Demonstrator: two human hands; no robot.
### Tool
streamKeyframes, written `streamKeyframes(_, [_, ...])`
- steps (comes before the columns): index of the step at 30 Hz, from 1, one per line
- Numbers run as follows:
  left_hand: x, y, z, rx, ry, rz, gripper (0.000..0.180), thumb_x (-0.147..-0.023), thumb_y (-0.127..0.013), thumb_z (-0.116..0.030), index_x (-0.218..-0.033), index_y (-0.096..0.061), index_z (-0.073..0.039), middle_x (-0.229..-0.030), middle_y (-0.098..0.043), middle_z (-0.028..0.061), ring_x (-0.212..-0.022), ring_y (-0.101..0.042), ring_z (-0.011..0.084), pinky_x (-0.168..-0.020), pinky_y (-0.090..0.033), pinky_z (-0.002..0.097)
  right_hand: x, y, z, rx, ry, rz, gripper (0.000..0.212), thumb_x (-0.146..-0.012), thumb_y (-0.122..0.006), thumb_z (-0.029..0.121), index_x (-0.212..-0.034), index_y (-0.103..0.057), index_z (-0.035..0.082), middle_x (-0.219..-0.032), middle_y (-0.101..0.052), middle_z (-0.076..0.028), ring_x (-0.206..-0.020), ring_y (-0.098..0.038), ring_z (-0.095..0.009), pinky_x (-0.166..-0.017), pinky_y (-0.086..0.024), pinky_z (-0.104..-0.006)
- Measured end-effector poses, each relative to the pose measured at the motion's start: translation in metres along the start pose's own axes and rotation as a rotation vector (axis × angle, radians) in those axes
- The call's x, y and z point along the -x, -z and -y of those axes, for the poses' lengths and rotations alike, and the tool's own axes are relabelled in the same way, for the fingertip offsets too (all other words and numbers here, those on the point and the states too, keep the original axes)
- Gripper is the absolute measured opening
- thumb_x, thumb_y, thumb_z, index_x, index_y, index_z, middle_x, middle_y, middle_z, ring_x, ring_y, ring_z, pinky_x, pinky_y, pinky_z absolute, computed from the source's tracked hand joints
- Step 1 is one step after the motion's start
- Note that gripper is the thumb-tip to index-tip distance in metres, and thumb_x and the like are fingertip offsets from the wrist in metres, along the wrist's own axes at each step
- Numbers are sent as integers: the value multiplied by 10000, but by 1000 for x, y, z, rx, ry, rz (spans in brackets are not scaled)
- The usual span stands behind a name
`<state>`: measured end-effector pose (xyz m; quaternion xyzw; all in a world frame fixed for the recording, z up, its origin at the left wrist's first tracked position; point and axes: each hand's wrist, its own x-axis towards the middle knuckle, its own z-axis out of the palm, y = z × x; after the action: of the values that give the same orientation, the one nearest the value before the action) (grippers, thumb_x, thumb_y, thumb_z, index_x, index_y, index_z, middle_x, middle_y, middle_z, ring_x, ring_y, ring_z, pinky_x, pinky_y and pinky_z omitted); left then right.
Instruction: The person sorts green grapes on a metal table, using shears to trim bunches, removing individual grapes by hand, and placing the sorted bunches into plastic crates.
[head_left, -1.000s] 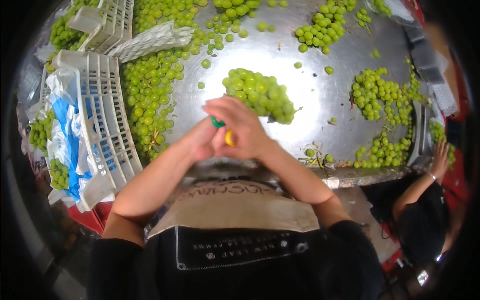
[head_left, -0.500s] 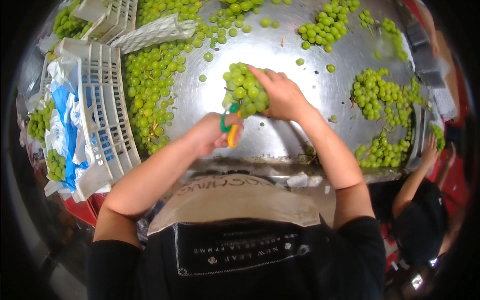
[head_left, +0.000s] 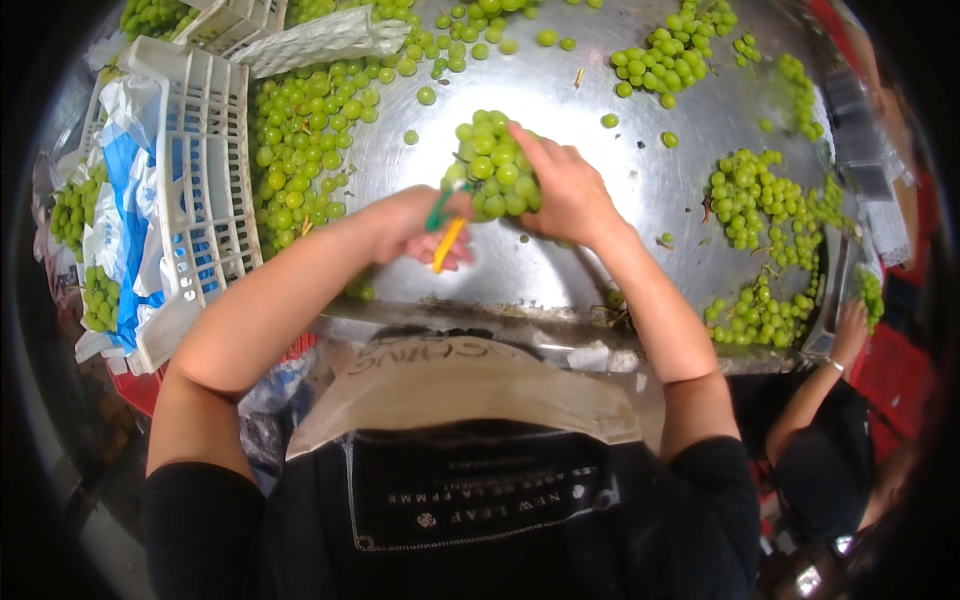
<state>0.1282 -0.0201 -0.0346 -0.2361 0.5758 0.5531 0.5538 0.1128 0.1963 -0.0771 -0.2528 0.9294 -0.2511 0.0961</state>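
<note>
Over the metal table (head_left: 390,185), my right hand (head_left: 574,192) is closed round the right side of a bunch of green grapes (head_left: 494,160). Just left of the bunch's lower end, my left hand (head_left: 408,222) grips small scissors (head_left: 449,246) with one green and one yellow handle. Their blades point toward the grapes and are blurred, so whether they touch a stem cannot be made out.
Loose grapes (head_left: 300,160) pile up along the table's left side. Beside them stands a white plastic crate (head_left: 205,180) with blue and white plastic wrapping. More bunches (head_left: 765,205) lie at the right, near another person's hand (head_left: 852,328) holding grapes.
My left hand has moved slightly left and up, drawing the scissors a little off the bunch. The bunch stays in my right hand, and the view has shifted slightly.
</note>
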Motion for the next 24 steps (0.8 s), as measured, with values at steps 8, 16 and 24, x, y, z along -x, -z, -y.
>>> streamKeyframes(8, [0,-4,-15,-74,-1,-4,331,-822,-523,-310,-651,-549,-29,-615,-597,144,-474,-568,176,-383,-376,223,0,0,0,7,-16,15,1003,-551,-791,175,-1394,-249,198,-1113,-510,-176,-955,-520,-380,-796,-476,-444])
streamKeyframes(16, [4,-13,-6,158,-100,13,454,-851,-518,-341,-479,-436,-96,-487,-489,94,-411,-464,149,-382,-312,224,7,5,13,46,37,-116,1013,-555,-790,207,-1383,-230,43,-1309,-412,-200,-1147,-438,-399,-977,-374,-433])
streamKeyframes(24, [0,-14,-2,242,-153,35,308,-909,-445,-359,-1070,-497,-102,-958,-582,71,-812,-603,169,-671,-526,294,-7,-38,66,-632,428,-376,885,-584,-766,476,-1268,-427,30,-1323,-392,-190,-1240,-357,-377,-1009,-261,-551])
